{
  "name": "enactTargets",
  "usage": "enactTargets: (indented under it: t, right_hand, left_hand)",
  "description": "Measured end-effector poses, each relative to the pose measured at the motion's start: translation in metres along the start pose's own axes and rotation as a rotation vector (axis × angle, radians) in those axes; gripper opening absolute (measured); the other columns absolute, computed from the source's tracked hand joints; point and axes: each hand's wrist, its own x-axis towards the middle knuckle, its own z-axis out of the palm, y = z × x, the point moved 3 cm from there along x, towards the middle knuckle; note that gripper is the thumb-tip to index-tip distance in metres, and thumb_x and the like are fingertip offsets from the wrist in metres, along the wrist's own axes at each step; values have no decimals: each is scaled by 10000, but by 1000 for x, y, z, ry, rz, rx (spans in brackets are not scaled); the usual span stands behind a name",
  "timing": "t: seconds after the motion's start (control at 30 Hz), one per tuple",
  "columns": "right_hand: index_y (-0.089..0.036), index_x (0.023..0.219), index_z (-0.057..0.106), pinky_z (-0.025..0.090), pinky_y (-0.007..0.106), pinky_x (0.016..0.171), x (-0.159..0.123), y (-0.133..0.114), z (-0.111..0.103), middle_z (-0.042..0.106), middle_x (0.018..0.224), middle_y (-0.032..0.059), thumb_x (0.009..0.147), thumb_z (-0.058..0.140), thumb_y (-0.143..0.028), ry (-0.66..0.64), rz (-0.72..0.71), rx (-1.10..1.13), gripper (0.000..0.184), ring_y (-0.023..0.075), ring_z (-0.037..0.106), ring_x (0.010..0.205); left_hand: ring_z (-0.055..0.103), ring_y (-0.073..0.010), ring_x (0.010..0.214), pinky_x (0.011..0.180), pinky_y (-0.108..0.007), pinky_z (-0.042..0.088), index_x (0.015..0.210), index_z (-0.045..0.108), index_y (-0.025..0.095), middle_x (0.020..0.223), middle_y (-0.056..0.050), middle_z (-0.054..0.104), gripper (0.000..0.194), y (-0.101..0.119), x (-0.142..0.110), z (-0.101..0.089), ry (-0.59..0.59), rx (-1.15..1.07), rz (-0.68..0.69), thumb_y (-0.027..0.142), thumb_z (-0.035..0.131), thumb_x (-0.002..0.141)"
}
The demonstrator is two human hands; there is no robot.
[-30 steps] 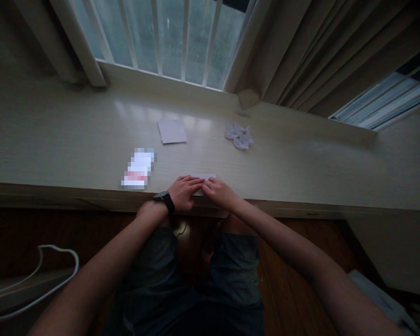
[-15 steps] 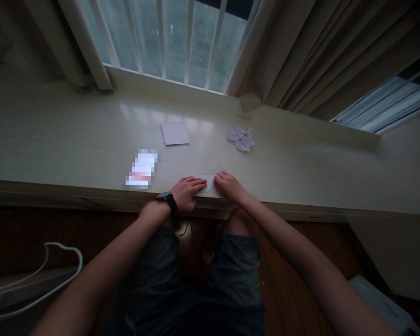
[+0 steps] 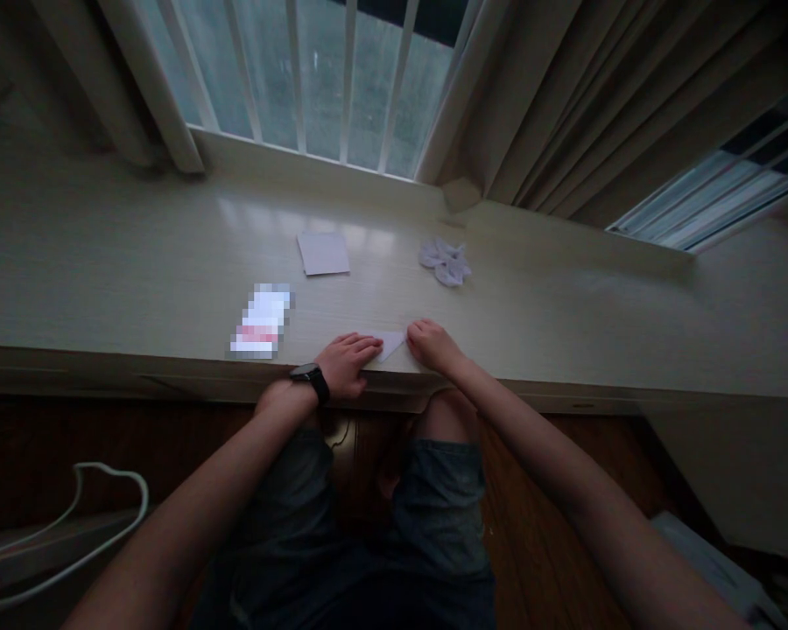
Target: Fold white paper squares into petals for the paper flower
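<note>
A small piece of white paper [image 3: 389, 343], folded to a triangle, lies at the front edge of the pale ledge. My left hand [image 3: 347, 363], a black watch on its wrist, rests with its fingers stretched out flat over the paper's left part. At the paper's right tip, my right hand [image 3: 433, 346] is closed, its curled fingers at the point; the fingertips are partly hidden. Farther back sits a folded paper shape with several rounded petals [image 3: 446, 262]. A stack of square white paper [image 3: 324, 254] lies left of it.
A phone with a blurred-out bright screen [image 3: 261, 322] lies left of my left hand. Behind the ledge [image 3: 565, 324] are a barred window [image 3: 315, 87] and beige curtains [image 3: 531, 105]. A white curved frame [image 3: 141, 499] stands at the lower left.
My right hand has slid slightly right along the folded paper to its tip, so more paper shows between my hands. My left hand stays on the paper. The view has shifted a little.
</note>
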Motion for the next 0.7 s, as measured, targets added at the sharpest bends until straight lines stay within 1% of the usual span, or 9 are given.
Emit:
enactTargets:
  t: [0.07, 0.13, 0.17, 0.23, 0.3, 0.37, 0.5, 0.6, 0.7]
  right_hand:
    - [-130, 846, 634, 403, 307, 751, 3, 12, 2, 648, 853, 116, 881, 489, -157, 34, 150, 105, 152, 208, 546, 793]
    - [-147, 863, 644, 413, 296, 724, 4, 13, 7, 646, 833, 83, 881, 502, -200, 100, 250, 237, 153, 190, 551, 757]
    - [-152, 907, 648, 422, 296, 741, 4, 10, 9, 648, 857, 76, 888, 508, -226, 150, 259, 302, 160, 188, 559, 781]
    - [-157, 1041, 645, 425, 316, 834, 4, -3, 12, 643, 1007, 95, 871, 568, -272, 232, 206, 370, 219, 201, 563, 911]
    - [-177, 1095, 648, 416, 336, 889, 4, -14, 16, 620, 1094, 105, 840, 626, -292, 246, 182, 379, 281, 217, 546, 993]
    - [-202, 1085, 668, 419, 340, 893, 6, -19, 18, 619, 1079, 95, 814, 665, -294, 222, 208, 391, 286, 219, 544, 998]
    - [-219, 1054, 700, 436, 334, 864, 9, -16, 18, 629, 972, 74, 774, 719, -306, 198, 273, 441, 294, 208, 559, 929]
    - [-220, 1044, 716, 444, 335, 853, 10, -14, 19, 626, 956, 76, 759, 737, -314, 217, 277, 447, 301, 209, 559, 913]
    - [-225, 1035, 727, 449, 338, 858, 8, -14, 22, 620, 980, 80, 744, 751, -316, 265, 290, 457, 306, 211, 557, 917]
  left_hand:
    - [429, -250, 1293, 1129, -432, 253, 1315, 490, 178, 1412, -88, 488, 670, 0, 0, 0, 3, 2, 9, 215, 602, 655]
    - [423, -254, 1297, 1134, -432, 250, 1322, 489, 173, 1433, -90, 463, 668, 1, -1, -1, 18, 9, 20, 218, 599, 664]
    - [414, -256, 1303, 1132, -430, 255, 1322, 493, 170, 1442, -93, 451, 661, 1, -1, -1, 31, 14, 25, 215, 594, 670]
    - [401, -264, 1310, 1117, -424, 279, 1310, 514, 162, 1427, -102, 463, 635, 1, -2, -2, 59, 23, 35, 210, 588, 681]
    - [410, -275, 1293, 1091, -427, 307, 1289, 543, 160, 1365, -106, 520, 597, 1, -3, -2, 83, 30, 41, 223, 589, 697]
    - [441, -289, 1251, 1056, -450, 330, 1276, 562, 173, 1305, -98, 569, 558, 3, -4, -1, 109, 42, 21, 255, 587, 724]
    - [496, -292, 1153, 969, -476, 368, 1246, 595, 200, 1261, -80, 606, 465, 12, -5, 1, 170, 62, -77, 329, 555, 801]
    - [513, -270, 1117, 940, -462, 378, 1225, 612, 217, 1248, -69, 618, 401, 18, -4, 5, 211, 58, -137, 312, 527, 844]
    - [525, -247, 1083, 914, -438, 396, 1178, 644, 229, 1226, -64, 631, 329, 17, -3, 10, 260, 56, -185, 282, 469, 905]
